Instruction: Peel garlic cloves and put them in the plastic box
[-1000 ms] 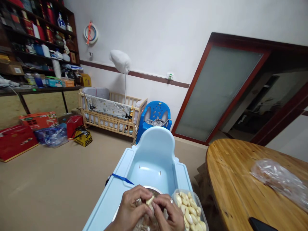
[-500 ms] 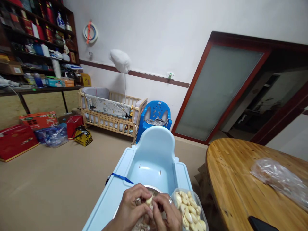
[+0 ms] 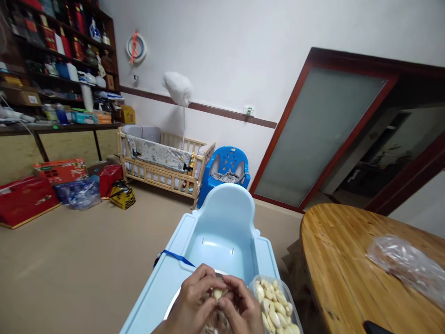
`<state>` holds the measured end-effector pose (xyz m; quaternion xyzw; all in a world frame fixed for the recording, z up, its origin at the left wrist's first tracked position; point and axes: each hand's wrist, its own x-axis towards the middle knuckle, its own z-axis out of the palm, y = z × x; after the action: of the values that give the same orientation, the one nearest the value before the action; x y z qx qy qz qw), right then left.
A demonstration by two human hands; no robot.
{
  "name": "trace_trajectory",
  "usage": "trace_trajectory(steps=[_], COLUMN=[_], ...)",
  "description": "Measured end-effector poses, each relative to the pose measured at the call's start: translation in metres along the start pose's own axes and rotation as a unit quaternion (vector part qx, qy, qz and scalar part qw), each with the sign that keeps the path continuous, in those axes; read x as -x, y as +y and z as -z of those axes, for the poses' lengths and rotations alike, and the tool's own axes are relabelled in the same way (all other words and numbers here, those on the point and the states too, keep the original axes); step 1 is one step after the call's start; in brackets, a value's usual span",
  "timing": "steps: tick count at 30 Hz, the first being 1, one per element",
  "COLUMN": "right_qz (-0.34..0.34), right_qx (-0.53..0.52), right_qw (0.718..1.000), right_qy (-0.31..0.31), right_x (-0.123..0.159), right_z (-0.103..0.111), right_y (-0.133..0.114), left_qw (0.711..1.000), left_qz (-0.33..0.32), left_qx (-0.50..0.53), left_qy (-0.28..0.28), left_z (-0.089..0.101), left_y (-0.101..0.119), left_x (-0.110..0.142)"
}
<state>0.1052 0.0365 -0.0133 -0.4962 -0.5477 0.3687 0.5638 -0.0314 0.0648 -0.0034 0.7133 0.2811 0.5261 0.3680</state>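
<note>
Between the fingertips of both hands is a pale garlic clove [image 3: 218,293], partly covered by the fingers. My left hand [image 3: 194,297] pinches it from the left, and my right hand [image 3: 243,304], with a ring on one finger, pinches it from the right. Below them is a round metal bowl [image 3: 171,304] holding what looks like garlic skins and unpeeled garlic, mostly hidden by my hands. Close to the right hand, a clear plastic container [image 3: 295,310] is filled with peeled garlic cloves [image 3: 274,308].
The bowl and container rest on a light blue child's high chair [image 3: 222,218] with a blue strap [image 3: 179,256]. To the right stands a wooden table [image 3: 333,260] bearing a plastic bag [image 3: 406,260] and a black object [image 3: 377,327]. A crib [image 3: 163,162] and blue chair [image 3: 225,169] stand behind.
The fingers of my right hand have shifted and curled over the clove, which is now more covered. The whole view has swung slightly to the left.
</note>
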Motion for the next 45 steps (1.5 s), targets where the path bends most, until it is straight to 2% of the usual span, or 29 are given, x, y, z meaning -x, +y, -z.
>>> trace_trajectory(steps=[5, 11, 14, 17, 22, 26, 32, 37, 45], right_qz=[-0.060, -0.136, -0.125, -0.097, -0.061, -0.089, -0.157, -0.167, -0.144], right_qx=[-0.093, -0.206, -0.216, -0.185, -0.145, -0.177, -0.278, -0.257, -0.226], right_qw=[0.994, 0.968, 0.968, 0.978, 0.987, 0.978, 0.943, 0.947, 0.959], right_qy=[-0.010, -0.047, -0.035, -0.023, -0.034, -0.063, -0.098, -0.095, -0.089], right_x=[-0.003, -0.008, -0.006, -0.005, -0.004, -0.006, -0.007, -0.006, -0.004], right_z=[0.002, 0.009, 0.007, 0.004, 0.004, 0.009, 0.011, 0.009, 0.003], right_y=[-0.008, -0.017, -0.017, -0.016, -0.017, -0.015, -0.012, -0.015, -0.010], left_qw=[0.995, 0.994, 0.994, 0.994, 0.992, 0.993, 0.993, 0.991, 0.988], left_qz=[-0.084, -0.084, -0.084, -0.094, -0.102, -0.094, -0.103, -0.117, -0.135], left_qx=[-0.056, -0.066, -0.065, -0.058, -0.064, -0.062, -0.051, -0.053, -0.052], left_qy=[-0.015, -0.001, 0.014, 0.022, 0.025, 0.023, 0.027, 0.039, 0.054], left_z=[-0.001, 0.004, 0.004, 0.004, 0.004, 0.004, 0.005, 0.005, 0.005], left_y=[-0.002, 0.002, 0.004, 0.004, 0.002, 0.002, 0.006, 0.008, 0.008], left_x=[0.003, 0.002, 0.002, 0.002, 0.002, 0.001, 0.000, 0.000, 0.000])
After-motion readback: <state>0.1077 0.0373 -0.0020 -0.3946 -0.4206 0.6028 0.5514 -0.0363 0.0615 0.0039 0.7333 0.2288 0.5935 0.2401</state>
